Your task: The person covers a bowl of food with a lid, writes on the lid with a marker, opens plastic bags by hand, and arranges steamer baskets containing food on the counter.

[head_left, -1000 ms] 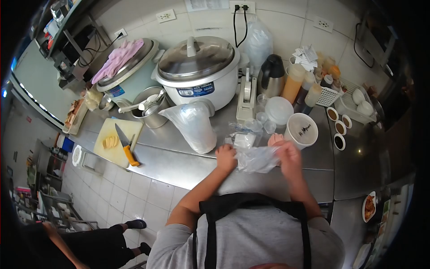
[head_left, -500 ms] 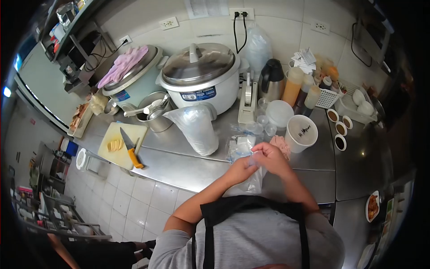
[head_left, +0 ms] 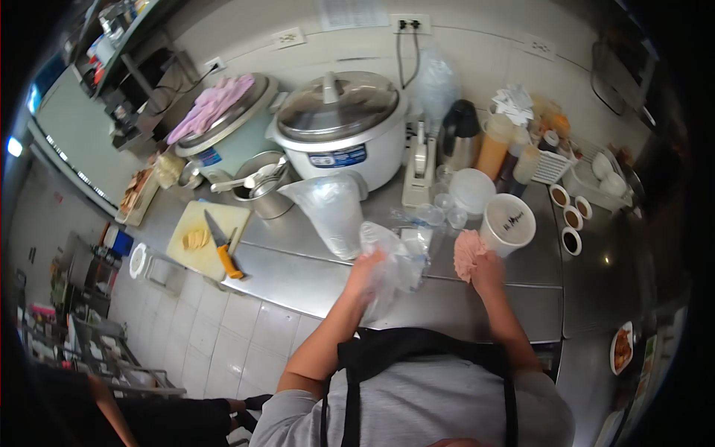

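Near the front edge of the steel surface [head_left: 298, 276], the left hand [head_left: 365, 271] was clamped on a plastic bag [head_left: 397, 262], apparently to keep it raised; the right hand [head_left: 488, 273] touched a pink cloth [head_left: 468, 252], grip indeterminable.

Mostly silver and white; pink, orange and yellow accents.
Bunched cloth [head_left: 468, 252] plain pink, plastic bag [head_left: 393, 261] clear with whitish glare, counter [head_left: 298, 277] silver-grey. Board [head_left: 183, 238] cream-yellow, knife handle [head_left: 230, 263] orange-yellow. Rice cooker [head_left: 383, 153] white, label [head_left: 339, 156] blue with white print. Draped cloth [head_left: 212, 110] lilac-pink. Tub [head_left: 508, 235] white, black handwriting. Tall squeeze bottle [head_left: 491, 149] orange. Shirt [head_left: 432, 395] heather grey, apron [head_left: 417, 346] black. Floor tiles [head_left: 201, 328] off-white, gridded.
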A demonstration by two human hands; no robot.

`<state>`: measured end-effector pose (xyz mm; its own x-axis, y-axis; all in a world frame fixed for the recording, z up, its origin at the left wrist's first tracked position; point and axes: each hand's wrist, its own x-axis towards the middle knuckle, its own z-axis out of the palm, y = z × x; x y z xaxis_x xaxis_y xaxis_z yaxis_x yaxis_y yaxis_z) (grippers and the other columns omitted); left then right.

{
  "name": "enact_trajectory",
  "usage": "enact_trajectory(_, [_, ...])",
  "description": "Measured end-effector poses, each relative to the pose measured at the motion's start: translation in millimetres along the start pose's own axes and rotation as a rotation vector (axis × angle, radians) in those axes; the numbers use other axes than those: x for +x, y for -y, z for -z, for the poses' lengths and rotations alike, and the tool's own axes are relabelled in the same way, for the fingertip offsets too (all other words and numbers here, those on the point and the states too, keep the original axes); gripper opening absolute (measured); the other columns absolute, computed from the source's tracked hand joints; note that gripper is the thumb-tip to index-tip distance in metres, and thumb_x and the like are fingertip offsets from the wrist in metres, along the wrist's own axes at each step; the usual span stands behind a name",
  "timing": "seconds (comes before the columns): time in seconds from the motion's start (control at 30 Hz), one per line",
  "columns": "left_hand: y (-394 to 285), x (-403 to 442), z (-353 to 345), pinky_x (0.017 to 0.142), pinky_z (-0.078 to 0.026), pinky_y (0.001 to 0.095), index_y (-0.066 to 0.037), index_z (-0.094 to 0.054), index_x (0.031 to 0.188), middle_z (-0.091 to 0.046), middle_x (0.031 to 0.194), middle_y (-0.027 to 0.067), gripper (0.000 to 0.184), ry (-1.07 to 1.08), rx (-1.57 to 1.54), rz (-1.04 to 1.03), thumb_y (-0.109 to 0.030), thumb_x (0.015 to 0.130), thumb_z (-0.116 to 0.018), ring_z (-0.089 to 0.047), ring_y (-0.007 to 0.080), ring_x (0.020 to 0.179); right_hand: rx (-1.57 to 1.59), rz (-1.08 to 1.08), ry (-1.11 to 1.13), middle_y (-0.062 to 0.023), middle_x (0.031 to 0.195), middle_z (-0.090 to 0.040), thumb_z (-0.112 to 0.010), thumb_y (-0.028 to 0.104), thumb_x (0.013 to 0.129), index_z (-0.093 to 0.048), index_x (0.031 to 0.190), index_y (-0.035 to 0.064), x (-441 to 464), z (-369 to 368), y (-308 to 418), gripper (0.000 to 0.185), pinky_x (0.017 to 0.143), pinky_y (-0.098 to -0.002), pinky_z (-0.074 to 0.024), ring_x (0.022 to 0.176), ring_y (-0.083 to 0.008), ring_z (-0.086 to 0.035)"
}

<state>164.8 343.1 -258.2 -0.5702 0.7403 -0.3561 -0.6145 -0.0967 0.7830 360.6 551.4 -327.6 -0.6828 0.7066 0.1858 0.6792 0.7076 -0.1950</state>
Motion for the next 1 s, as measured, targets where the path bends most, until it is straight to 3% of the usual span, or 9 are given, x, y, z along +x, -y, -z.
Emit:
enact_trajectory(0.1, [-8.5, -19.8, -26.0, 0.063, -0.045, 0.0273, -0.006, -0.052, 0.094, -0.055, 0.077, 0.0028, 0.017, 0.053, 0.016, -0.082, -0.017, 0.084, -0.046, -0.054, 0.013, 0.069, 0.401, 0.379, -0.149, -0.0119, 0.097, -0.051, -0.064, 0.023, 0.067, -0.055, 0.093, 0.0038, -3.9, 41.7, 44.2, 0.033, 0.073, -0.0316, -0.0417, 0.088, -0.0231, -0.05])
enact_trajectory(0.2, [6.8, -12.0, -17.0, 0.068, -0.044, 0.0262, -0.004, -0.052, 0.098, -0.056, 0.08, 0.003, 0.019, 0.256, 0.163, -0.085, -0.016, 0.084, -0.046, -0.054, 0.0119, 0.074, 1.511, 0.128, 0.518, -0.0075, 0.093, -0.054, -0.059, 0.017, 0.074, -0.057, 0.086, 0.0008, -18.7, 41.2, 81.7, 0.02, 0.061, -0.0243, -0.0418, 0.071, -0.0126, -0.052])
enact_trajectory(0.33, [20.2, -12.0, -13.7, 0.069, -0.043, 0.0253, -0.003, -0.051, 0.099, -0.056, 0.084, 0.0023, 0.019, 0.347, 0.134, -0.092, -0.014, 0.084, -0.045, -0.053, 0.0105, 0.073, 1.575, -0.138, 0.665, 0.0012, 0.072, -0.055, -0.054, 0.013, 0.077, -0.057, 0.084, 0.004, -19.4, 34.8, 98.4, 0.012, 0.059, -0.0199, -0.0399, 0.062, -0.0061, -0.048])
enact_trajectory(0.43, [8.3, -23.3, -16.2, 0.069, -0.043, 0.0249, -0.003, -0.052, 0.099, -0.056, 0.085, 0.0018, 0.019, 0.235, 0.19, -0.059, -0.014, 0.084, -0.045, -0.052, 0.0098, 0.074, 1.499, -0.143, 0.702, -0.0032, 0.08, -0.056, -0.053, 0.014, 0.079, -0.054, 0.086, 0.0026, -15.5, 31.8, 83.6, 0.013, 0.064, -0.0237, -0.0434, 0.068, -0.0104, -0.053])
enact_trajectory(0.53, [5.7, -23.0, -14.5, 0.071, -0.042, 0.0245, -0.004, -0.052, 0.1, -0.055, 0.086, 0.0011, 0.02, 0.24, 0.155, -0.033, -0.014, 0.084, -0.045, -0.051, 0.009, 0.076, 1.689, -0.271, 0.677, 0.0011, 0.07, -0.053, -0.055, 0.013, 0.077, -0.054, 0.078, 0.0055, -14.0, 32.0, 81.9, 0.008, 0.057, -0.019, -0.039, 0.06, -0.0066, -0.048])
enact_trajectory(0.63, [18.4, -12.7, -8.1, 0.069, -0.041, 0.0232, -0.004, -0.052, 0.101, -0.054, 0.082, -0.0005, 0.02, 0.272, 0.223, -0.042, -0.014, 0.084, -0.046, -0.049, 0.0077, 0.074, 1.712, -0.289, 0.613, -0.0038, 0.078, -0.055, -0.052, 0.011, 0.079, -0.051, 0.085, 0.0029, -10.8, 32.3, 78.3, 0.01, 0.063, -0.0225, -0.0412, 0.069, -0.0115, -0.051])
enact_trajectory(0.73, [14.8, -14.6, -9.8, 0.066, -0.039, 0.0215, -0.004, -0.052, 0.101, -0.052, 0.08, -0.0016, 0.021, 0.303, 0.314, -0.046, -0.016, 0.084, -0.048, -0.047, 0.0065, 0.072, 1.649, -0.249, 0.571, 0.0005, 0.069, -0.051, -0.055, 0.014, 0.078, -0.051, 0.077, 0.0072, -4.8, 21.4, 61.6, 0.008, 0.054, -0.021, -0.038, 0.06, -0.0071, -0.046])
enact_trajectory(0.83, [20.3, -9.7, -5.7, 0.065, -0.038, 0.0203, -0.005, -0.053, 0.1, -0.05, 0.078, -0.0022, 0.021, 0.333, 0.364, -0.141, -0.017, 0.084, -0.049, -0.045, 0.0062, 0.07, 1.703, -0.252, 0.469, -0.0003, 0.071, -0.051, -0.053, 0.011, 0.079, -0.05, 0.08, 0.0064, -3.3, 25.8, 61.4, 0.005, 0.054, -0.0219, -0.0376, 0.061, -0.0082, -0.047])
enact_trajectory(1.0, [10.0, -20.1, -14.7, 0.066, -0.038, 0.0209, -0.004, -0.051, 0.106, -0.051, 0.083, -0.0004, 0.029, 0.402, 0.322, -0.186, -0.024, 0.084, -0.049, -0.046, 0.007, 0.072, 1.779, -0.168, 0.587, -0.0015, 0.073, -0.052, -0.049, 0.009, 0.081, -0.05, 0.084, 0.0035, 1.9, 45.2, 74.6, 0.006, 0.058, -0.0213, -0.0393, 0.063, -0.0098, -0.048])
